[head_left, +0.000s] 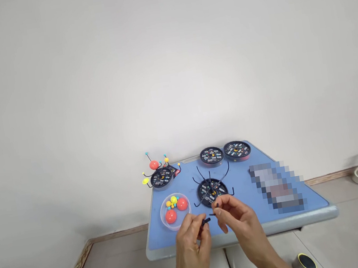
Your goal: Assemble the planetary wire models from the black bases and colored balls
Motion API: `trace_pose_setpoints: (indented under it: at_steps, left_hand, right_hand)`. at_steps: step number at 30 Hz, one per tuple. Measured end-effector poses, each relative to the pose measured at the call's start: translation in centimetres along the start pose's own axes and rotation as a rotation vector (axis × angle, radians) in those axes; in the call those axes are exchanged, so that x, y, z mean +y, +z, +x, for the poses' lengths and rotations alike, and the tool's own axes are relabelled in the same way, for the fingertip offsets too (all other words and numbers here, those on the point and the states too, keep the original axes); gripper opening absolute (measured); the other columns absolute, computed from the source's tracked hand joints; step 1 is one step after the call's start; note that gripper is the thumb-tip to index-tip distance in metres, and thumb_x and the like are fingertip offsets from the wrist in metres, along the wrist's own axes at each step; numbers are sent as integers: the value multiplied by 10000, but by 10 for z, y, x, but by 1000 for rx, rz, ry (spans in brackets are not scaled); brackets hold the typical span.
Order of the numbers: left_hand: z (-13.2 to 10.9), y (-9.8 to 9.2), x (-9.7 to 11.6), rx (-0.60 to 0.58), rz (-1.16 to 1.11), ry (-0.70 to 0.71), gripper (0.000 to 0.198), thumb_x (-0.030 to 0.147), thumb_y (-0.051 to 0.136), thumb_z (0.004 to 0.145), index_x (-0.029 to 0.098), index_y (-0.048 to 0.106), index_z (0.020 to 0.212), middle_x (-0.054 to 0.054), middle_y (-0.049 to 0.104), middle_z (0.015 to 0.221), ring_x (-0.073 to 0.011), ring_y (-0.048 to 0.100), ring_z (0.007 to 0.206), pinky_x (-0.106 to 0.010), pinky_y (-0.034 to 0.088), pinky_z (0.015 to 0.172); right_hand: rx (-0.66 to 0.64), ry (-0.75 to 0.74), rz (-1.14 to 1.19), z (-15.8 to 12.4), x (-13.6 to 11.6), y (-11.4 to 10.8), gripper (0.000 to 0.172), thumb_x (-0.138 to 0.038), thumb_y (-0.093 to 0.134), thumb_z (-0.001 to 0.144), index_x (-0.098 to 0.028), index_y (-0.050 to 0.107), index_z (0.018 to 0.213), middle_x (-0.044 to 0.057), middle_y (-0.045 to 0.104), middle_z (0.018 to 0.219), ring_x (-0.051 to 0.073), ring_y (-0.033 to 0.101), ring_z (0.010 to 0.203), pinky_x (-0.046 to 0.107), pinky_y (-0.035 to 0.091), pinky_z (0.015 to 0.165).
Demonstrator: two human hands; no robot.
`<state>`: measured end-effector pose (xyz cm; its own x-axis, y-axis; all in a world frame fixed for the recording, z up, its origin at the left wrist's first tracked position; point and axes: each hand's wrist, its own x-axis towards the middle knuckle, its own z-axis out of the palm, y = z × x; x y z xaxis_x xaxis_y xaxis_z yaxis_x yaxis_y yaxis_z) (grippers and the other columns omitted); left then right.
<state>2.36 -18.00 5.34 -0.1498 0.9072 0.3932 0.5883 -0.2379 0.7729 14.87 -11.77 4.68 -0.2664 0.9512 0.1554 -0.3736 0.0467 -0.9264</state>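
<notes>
My left hand [192, 237] pinches a short black plastic piece [206, 221] above the table's near edge. Just to its right, my right hand [235, 218] holds a thin black rod [212, 214] between thumb and fingers, its end close to the left hand's piece. Behind the hands stands a round black base [204, 193] with printed labels and several curved black arms spreading from its centre. At the left, a clear plastic bowl [163, 218] holds two red balls [171, 217] and several small yellow, orange and blue ones.
A model with coloured balls on its arms [161, 177] stands at the table's back left. Two more round black bases [212, 156] sit at the back. A blurred flat object [275, 186] lies on the right of the blue table [179, 181]. A cylinder [304, 264] stands below.
</notes>
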Motion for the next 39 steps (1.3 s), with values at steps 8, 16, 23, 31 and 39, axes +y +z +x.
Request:
trace_pose_setpoints:
  at_steps: [8,16,23,31,39]
  left_hand:
    - [-7,10,4,51,-169,-62,272,288,507,910,180,694,1075,-38,569,816,-99,550,561,-217,501,514]
    - [-10,4,7,242,-300,29,197,239,592,877,224,727,1020,-12,637,820,-76,604,476,-203,529,519]
    - [-8,-4,12,241,-224,154,189,159,569,884,221,719,980,0,640,796,-68,601,475,-180,513,520]
    - [-7,-3,11,231,-169,221,230,119,554,886,245,710,999,7,634,792,-58,581,476,-162,498,509]
    - [-8,1,7,254,-145,230,210,133,555,887,230,710,989,-8,652,806,-61,565,458,-169,496,488]
  right_hand:
    - [-49,-179,-218,-9,7,1,188,-365,594,852,-189,589,785,-17,534,654,100,463,519,216,422,494]
    - [-2,-373,-233,-14,-8,-5,99,-273,575,881,-195,635,875,-5,551,691,89,493,502,194,440,466]
    - [-69,-518,-338,-15,-15,-4,107,-194,546,898,-204,647,861,26,597,766,114,545,595,203,422,479]
    - [-107,-528,-386,-14,-14,-7,121,-190,523,914,-202,625,850,35,611,783,133,564,653,220,450,533]
    - [-117,-647,-459,-12,-14,-6,129,-125,500,908,-200,593,858,3,577,704,99,508,524,206,433,496]
